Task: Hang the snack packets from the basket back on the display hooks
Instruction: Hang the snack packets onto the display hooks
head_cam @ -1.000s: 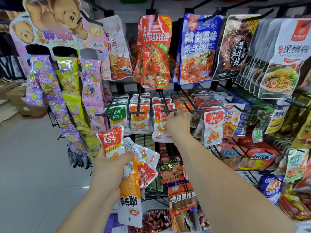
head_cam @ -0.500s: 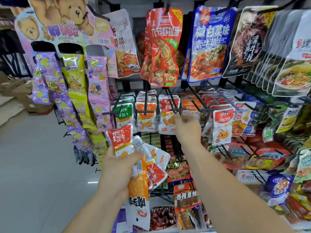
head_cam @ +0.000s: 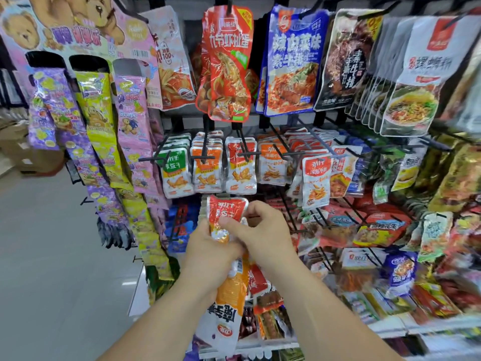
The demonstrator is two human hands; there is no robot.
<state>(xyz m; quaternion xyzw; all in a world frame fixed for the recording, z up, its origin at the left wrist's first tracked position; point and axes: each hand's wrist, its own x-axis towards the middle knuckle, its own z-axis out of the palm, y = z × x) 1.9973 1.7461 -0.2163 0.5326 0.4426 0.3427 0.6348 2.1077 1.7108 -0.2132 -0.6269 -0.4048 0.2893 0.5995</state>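
Observation:
My left hand (head_cam: 208, 254) grips a bunch of small snack packets: a red and white packet (head_cam: 226, 209) sticks up on top, and an orange and white packet (head_cam: 229, 308) hangs below my fist. My right hand (head_cam: 263, 230) has its fingers curled on the red and white packet, pinching it just right of my left hand. Both hands are below a row of black display hooks (head_cam: 250, 154) that carry similar small red and orange packets (head_cam: 240, 168). No basket is in view.
Large snack bags (head_cam: 226, 63) hang on the top row. Long purple, yellow and pink strip packs (head_cam: 101, 131) hang at the left under a bear-printed header. More packets crowd the right and lower hooks. Grey floor (head_cam: 52, 256) lies to the left.
My right hand has come down from the hook row to the bunch in my left hand and taken hold of the red and white packet. The view has tilted slightly.

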